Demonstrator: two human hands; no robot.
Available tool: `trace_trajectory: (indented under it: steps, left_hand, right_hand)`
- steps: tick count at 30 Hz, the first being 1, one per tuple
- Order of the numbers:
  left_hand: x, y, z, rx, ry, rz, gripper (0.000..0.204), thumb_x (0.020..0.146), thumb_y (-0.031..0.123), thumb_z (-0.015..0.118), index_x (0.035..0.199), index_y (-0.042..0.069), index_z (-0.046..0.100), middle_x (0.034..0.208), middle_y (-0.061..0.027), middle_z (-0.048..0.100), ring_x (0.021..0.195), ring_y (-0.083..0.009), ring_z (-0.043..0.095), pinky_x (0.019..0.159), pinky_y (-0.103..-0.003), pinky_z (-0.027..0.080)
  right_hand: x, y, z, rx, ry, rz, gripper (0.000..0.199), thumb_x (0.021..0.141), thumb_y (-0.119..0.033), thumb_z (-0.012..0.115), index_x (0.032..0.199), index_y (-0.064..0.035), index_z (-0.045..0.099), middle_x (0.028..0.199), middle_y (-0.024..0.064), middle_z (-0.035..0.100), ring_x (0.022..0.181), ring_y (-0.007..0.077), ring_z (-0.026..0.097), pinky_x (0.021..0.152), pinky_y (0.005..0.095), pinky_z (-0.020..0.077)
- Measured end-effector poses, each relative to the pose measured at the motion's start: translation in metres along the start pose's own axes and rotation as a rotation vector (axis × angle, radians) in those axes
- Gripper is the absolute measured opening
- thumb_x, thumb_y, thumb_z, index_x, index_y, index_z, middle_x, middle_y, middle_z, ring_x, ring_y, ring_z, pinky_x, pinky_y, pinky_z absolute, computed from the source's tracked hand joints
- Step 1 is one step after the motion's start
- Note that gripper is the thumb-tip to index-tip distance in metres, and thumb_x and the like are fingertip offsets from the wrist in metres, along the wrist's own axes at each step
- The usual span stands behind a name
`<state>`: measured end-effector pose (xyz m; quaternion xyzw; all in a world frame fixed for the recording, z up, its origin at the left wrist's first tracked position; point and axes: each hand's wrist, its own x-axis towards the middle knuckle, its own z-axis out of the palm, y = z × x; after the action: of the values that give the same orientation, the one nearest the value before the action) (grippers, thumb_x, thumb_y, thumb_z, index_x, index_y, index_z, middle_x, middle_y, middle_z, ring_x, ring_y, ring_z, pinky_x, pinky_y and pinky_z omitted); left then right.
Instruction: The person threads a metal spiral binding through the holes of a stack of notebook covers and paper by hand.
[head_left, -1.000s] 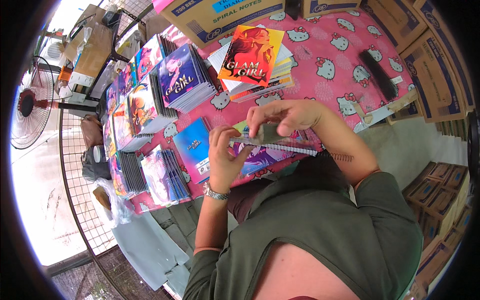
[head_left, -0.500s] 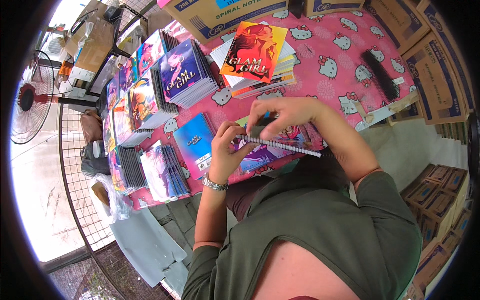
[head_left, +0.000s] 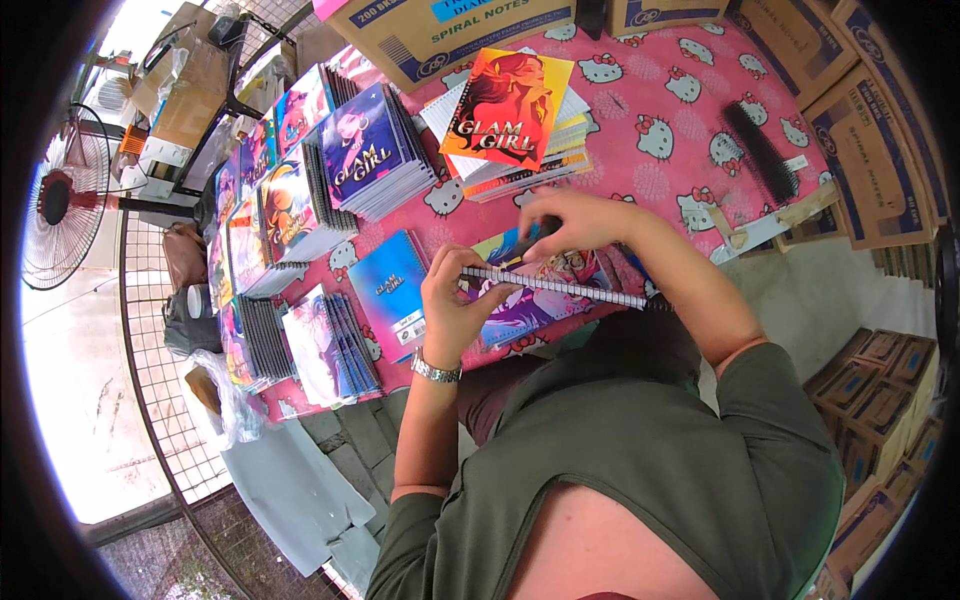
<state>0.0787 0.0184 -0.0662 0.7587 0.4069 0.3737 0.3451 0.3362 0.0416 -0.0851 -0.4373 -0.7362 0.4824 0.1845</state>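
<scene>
My left hand (head_left: 455, 300) pinches the left end of a spiral notebook (head_left: 575, 289), held nearly edge-on with its coil upward. A loose length of dark coil pokes out beyond the notebook's right end. My right hand (head_left: 580, 222) is closed around a small dark tool (head_left: 541, 232), just above and beyond the coil; its kind is hidden by the fingers. Colourful notebook covers (head_left: 510, 318) lie on the table under and around the held notebook. Left of my left hand a blue notebook (head_left: 385, 285) lies flat.
Beyond my hands is a pile of notebooks and pages under an orange-red cover (head_left: 512, 105). Bound notebooks stand stacked (head_left: 365, 150) at left on the pink tablecloth (head_left: 640, 90). Black coils (head_left: 760, 150) lie far right. Cartons (head_left: 870, 150) line the right side; a fan (head_left: 60, 200) stands left.
My right hand with the dark tool has moved a little right and away from the coil's left end. My left hand still grips the notebook, shifted only slightly.
</scene>
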Motion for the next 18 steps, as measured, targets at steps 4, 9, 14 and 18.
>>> trace_trajectory:
  steps: [4,9,14,18]
  left_hand:
    - [-0.018,-0.008,-0.001,-0.169,0.129,-0.251,0.027,0.086,-0.002,0.076,0.107,0.001,0.059,0.086,-0.0049,0.062,0.067,-0.0108,0.064,0.053,-0.022,0.049]
    - [-0.042,-0.01,0.01,-0.281,0.289,-0.235,0.02,0.093,-0.002,0.07,0.111,-0.002,0.063,0.086,-0.0042,0.06,0.067,-0.0077,0.062,0.052,-0.02,0.049]
    - [-0.044,-0.014,0.014,-0.242,0.302,-0.214,0.015,0.092,0.0,0.072,0.101,-0.002,0.06,0.089,-0.0052,0.059,0.065,-0.0072,0.06,0.05,-0.021,0.048]
    - [-0.044,-0.014,0.014,-0.129,0.297,-0.109,0.014,0.095,0.002,0.069,0.098,0.0,0.056,0.082,-0.0042,0.059,0.06,-0.0077,0.061,0.047,-0.021,0.046]
  right_hand:
    - [-0.05,0.064,-0.001,-0.419,0.649,0.286,0.048,0.08,-0.041,0.081,0.115,-0.0114,0.068,0.124,0.0132,0.06,0.114,0.0337,0.057,0.1,0.0462,0.0413]
    - [-0.117,0.085,0.037,-0.828,0.795,0.211,0.067,0.086,-0.038,0.074,0.144,-0.0136,0.051,0.141,0.0145,0.053,0.137,0.0375,0.041,0.112,0.0547,0.0312]
    - [-0.149,0.07,0.109,-0.85,0.6,0.409,0.064,0.089,-0.029,0.071,0.145,-0.0069,0.049,0.139,0.0175,0.053,0.131,0.0393,0.045,0.111,0.0526,0.034]
    - [-0.143,0.074,0.104,-0.498,0.75,0.257,0.058,0.087,-0.024,0.073,0.138,-0.0059,0.055,0.135,0.0164,0.054,0.123,0.037,0.051,0.106,0.0479,0.0394]
